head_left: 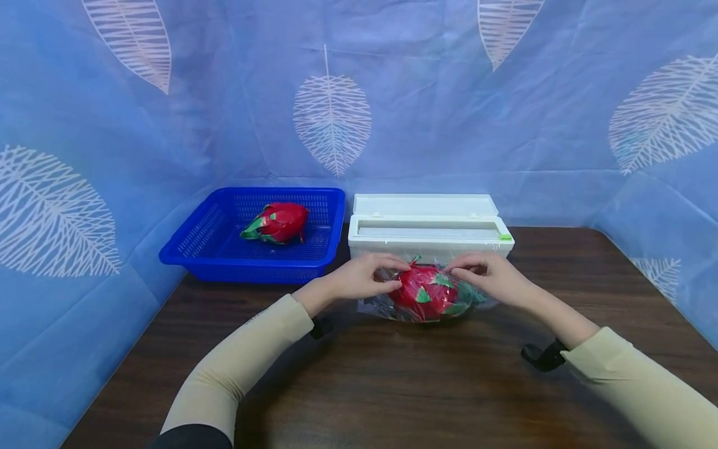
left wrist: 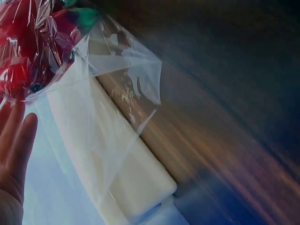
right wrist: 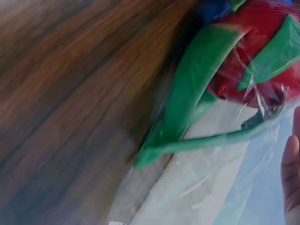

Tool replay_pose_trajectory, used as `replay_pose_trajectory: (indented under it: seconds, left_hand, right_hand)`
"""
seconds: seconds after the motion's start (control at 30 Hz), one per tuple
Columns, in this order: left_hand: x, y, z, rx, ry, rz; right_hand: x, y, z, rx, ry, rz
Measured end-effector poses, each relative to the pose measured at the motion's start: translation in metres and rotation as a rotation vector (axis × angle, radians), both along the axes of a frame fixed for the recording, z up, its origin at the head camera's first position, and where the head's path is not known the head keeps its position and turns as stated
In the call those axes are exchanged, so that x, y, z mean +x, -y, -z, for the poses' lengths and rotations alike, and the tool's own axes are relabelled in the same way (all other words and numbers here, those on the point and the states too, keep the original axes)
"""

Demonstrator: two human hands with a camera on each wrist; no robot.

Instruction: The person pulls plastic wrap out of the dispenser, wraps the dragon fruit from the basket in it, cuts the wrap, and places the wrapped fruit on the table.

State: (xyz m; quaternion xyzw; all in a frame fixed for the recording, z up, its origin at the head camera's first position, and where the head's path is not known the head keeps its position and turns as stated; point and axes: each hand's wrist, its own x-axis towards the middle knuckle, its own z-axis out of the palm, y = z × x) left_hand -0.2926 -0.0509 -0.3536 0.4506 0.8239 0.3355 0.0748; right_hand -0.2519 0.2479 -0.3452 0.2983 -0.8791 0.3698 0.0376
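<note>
A red dragon fruit with green leaf tips (head_left: 424, 293) is covered in clear plastic wrap (head_left: 377, 305) in the middle of the table. On its left side, my left hand (head_left: 363, 276) holds the wrap, thumb and fingers against the fruit. My right hand (head_left: 493, 277) pinches the wrap at the upper right, with its index finger and thumb bent together. Loose film (left wrist: 140, 70) spreads out past the fruit in the left wrist view. From the right wrist, long green leaves (right wrist: 187, 89) show through the film. Whether the fruit touches the table cannot be told.
Right behind the fruit stands a white wrap dispenser box (head_left: 429, 243) with its lid raised. A blue basket (head_left: 252, 273) at the back left holds a second, unwrapped dragon fruit (head_left: 280, 221). Blue cloth with white leaf prints (head_left: 331, 118) surrounds the dark wooden table (head_left: 426, 386).
</note>
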Motion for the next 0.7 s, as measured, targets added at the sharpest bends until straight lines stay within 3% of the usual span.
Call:
replay_pose_trajectory:
  seconds: [0.23, 0.4, 0.7]
  left_hand:
    - [-0.003, -0.001, -0.001, -0.066, 0.058, -0.016]
    - [-0.006, -0.002, 0.001, -0.108, 0.057, -0.024]
    - [-0.014, -0.005, 0.009, -0.148, 0.092, -0.072]
  right_hand:
    - [0.001, -0.012, 0.005, 0.060, -0.026, -0.020]
    - [-0.004, -0.011, 0.016, 0.107, 0.062, -0.054]
    - [-0.012, -0.001, 0.019, 0.189, 0.102, 0.019]
